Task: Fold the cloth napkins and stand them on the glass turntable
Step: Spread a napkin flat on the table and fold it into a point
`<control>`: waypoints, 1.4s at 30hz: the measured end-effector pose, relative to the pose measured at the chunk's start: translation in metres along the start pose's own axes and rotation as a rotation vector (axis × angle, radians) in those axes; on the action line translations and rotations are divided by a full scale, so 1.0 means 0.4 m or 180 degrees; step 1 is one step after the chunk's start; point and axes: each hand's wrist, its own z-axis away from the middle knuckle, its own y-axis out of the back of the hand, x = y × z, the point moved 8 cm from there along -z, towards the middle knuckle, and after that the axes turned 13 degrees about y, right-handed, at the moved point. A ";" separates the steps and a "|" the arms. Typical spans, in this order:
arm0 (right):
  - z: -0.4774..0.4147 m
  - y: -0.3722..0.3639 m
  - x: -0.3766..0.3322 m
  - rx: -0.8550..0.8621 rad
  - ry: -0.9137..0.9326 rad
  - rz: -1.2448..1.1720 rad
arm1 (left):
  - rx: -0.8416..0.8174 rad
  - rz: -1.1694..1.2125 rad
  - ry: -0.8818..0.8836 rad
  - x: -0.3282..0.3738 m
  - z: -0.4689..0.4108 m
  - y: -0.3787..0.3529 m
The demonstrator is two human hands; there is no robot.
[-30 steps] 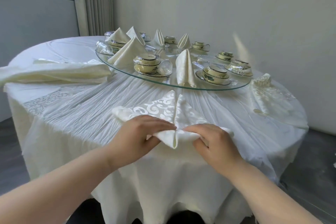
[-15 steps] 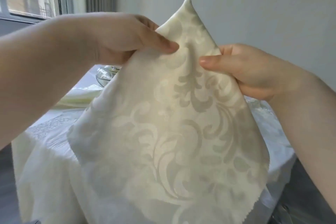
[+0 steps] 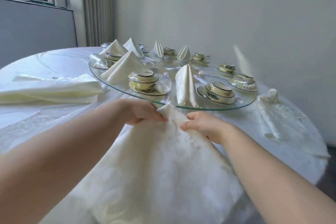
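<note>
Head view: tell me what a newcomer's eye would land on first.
At centre, the left hand and right hand pinch the peak of a cream napkin that drapes down toward the camera. Just behind that peak, the glass turntable carries standing folded napkins among yellow cup sets.

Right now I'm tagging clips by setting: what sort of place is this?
Probably a restaurant banquet room: a round clothed table carries a glass turntable ringed with wrapped cup sets and standing folded napkins.
</note>
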 end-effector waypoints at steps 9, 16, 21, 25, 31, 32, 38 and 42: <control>-0.142 0.039 0.071 0.0370 0.0084 0.1077 | 0.0042 -0.0150 0.0188 0.033 -0.155 0.046; -0.132 0.060 0.099 0.0444 0.0019 0.1046 | 0.0487 -0.0760 0.0114 0.008 -0.142 0.108; -0.019 0.123 0.132 0.0237 -0.0274 0.1069 | 0.0353 -0.0755 0.0094 -0.084 -0.053 0.160; 0.068 0.143 0.151 0.0156 -0.0427 0.1014 | 0.0565 -0.0979 0.0230 -0.163 0.019 0.170; 0.118 0.136 0.162 0.0182 -0.0408 0.1259 | 0.1279 -0.1629 0.0238 -0.211 0.076 0.155; 0.118 0.133 0.161 0.0214 -0.0400 0.1302 | 0.1427 -0.1781 0.0240 -0.213 0.086 0.154; 0.123 0.123 0.161 0.0447 -0.0272 0.1681 | 0.1953 -0.1902 -0.0180 -0.227 0.127 0.153; 0.154 0.127 0.149 0.0884 0.0078 0.1989 | 0.2363 -0.1380 -0.0754 -0.246 0.166 0.165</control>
